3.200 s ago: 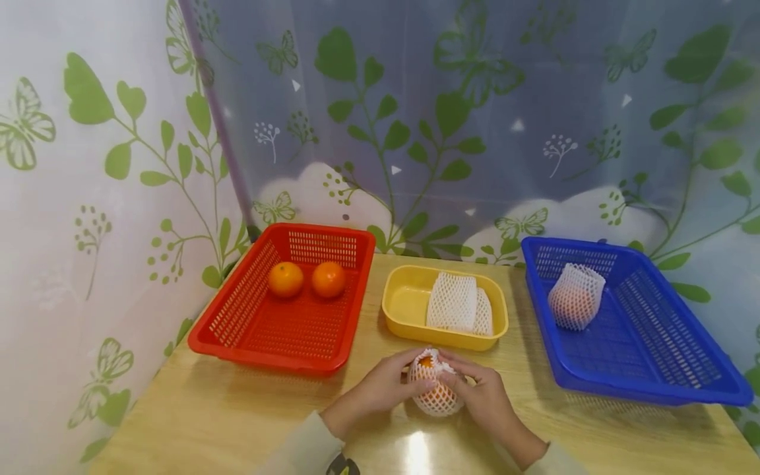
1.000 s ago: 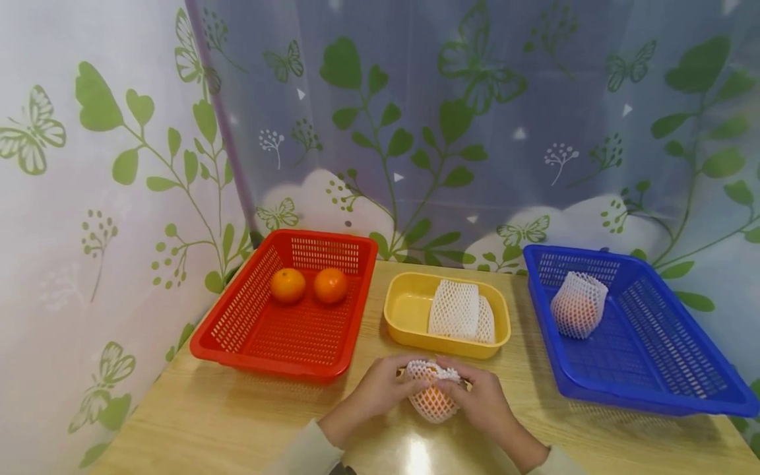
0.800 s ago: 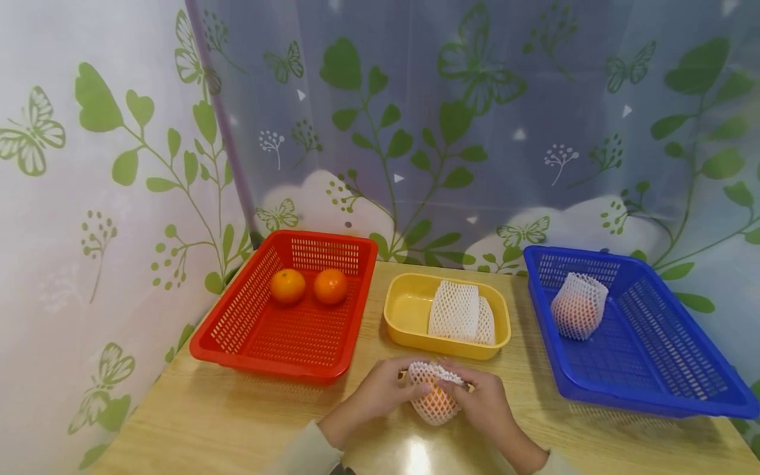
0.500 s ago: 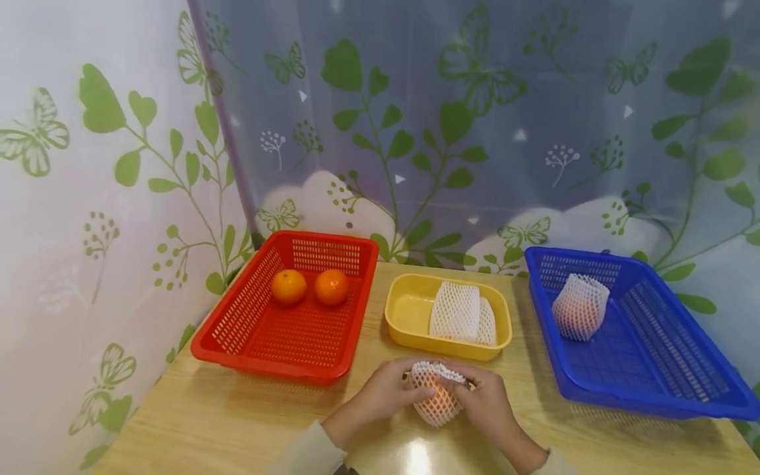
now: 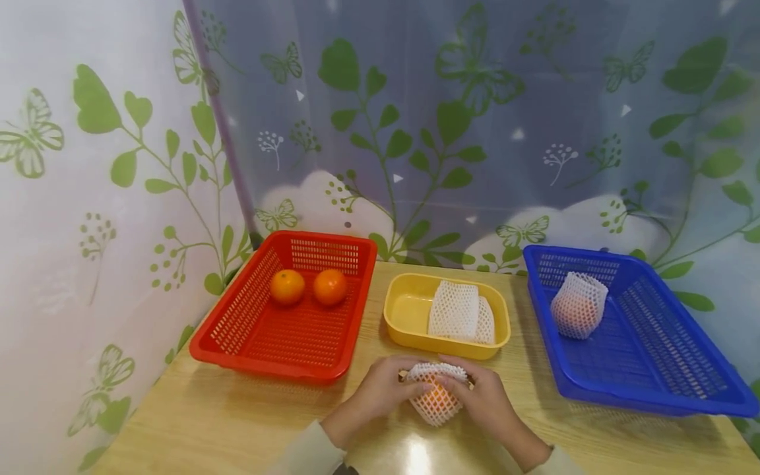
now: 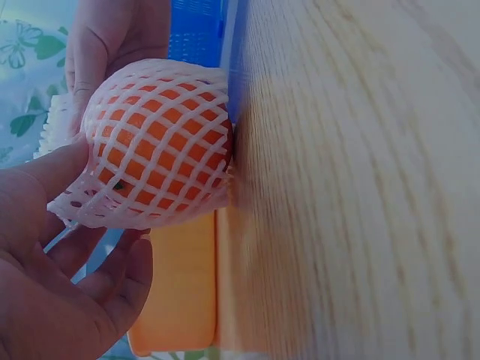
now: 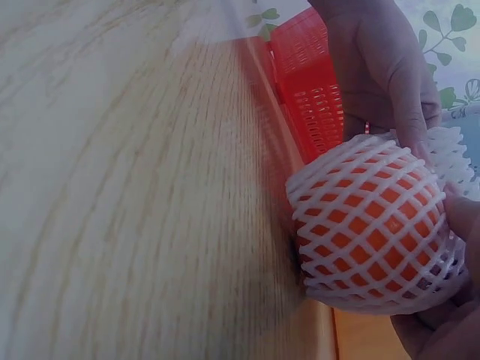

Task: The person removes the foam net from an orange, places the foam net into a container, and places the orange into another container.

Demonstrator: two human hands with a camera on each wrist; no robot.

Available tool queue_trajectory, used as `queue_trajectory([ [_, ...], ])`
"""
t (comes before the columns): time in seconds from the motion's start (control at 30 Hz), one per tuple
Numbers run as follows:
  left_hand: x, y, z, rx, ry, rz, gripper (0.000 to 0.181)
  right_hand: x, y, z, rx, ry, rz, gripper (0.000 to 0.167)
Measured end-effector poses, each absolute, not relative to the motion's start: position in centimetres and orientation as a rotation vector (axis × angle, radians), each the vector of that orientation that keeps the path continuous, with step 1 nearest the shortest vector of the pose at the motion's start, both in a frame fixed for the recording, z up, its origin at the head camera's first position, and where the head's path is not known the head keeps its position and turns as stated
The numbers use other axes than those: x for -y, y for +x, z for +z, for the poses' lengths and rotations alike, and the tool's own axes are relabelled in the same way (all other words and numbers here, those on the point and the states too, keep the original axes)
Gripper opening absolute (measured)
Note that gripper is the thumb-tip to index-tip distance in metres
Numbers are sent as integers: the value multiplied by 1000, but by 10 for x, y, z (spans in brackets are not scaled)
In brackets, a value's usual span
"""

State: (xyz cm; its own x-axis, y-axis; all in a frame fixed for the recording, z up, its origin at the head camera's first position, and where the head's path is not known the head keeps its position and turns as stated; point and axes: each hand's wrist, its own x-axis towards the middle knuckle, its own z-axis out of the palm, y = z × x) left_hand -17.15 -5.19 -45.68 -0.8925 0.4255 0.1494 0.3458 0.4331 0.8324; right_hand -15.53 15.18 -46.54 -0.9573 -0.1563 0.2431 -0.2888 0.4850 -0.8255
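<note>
Pinching the upper rim of a white foam-mesh sleeve (image 5: 437, 396) between thumbs and fingers, the left hand (image 5: 382, 389) and right hand (image 5: 483, 397) hold it from opposite sides. Inside sits a round, glossy orange fruit (image 6: 136, 146), low over the pale wood-grain bench (image 5: 237, 422), well in from the far edge. Just beyond it, a rounded yellow plastic tub (image 5: 436, 344) carries flattened white mesh sleeves (image 5: 454, 310) at its right end. Toward the far left corner, a rectangular red plastic basket (image 5: 285, 336) contains two bare orange fruits (image 5: 287, 287) side by side. Along the right edge, a slotted blue plastic basket (image 5: 635, 363) holds a mesh-wrapped round fruit (image 5: 577, 310) near its left wall.
</note>
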Motion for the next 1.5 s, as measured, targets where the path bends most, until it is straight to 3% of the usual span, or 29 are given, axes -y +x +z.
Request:
queue_trajectory([
  [0.43,49,-169,-453,-2692,693,1496,12,-158,-156,-466,2634,376,1576,38],
  [0.77,48,-172,-458,-2702,597,1539,6,-162,-156,-470,2666,551,1561,45],
  [1.1,54,-170,-456,-2549,583,1535,29,-165,-156,-469,2611,632,1612,36],
  [1.5,52,-166,-459,-2497,697,1540,35,-154,-152,-464,2524,339,1575,26],
])
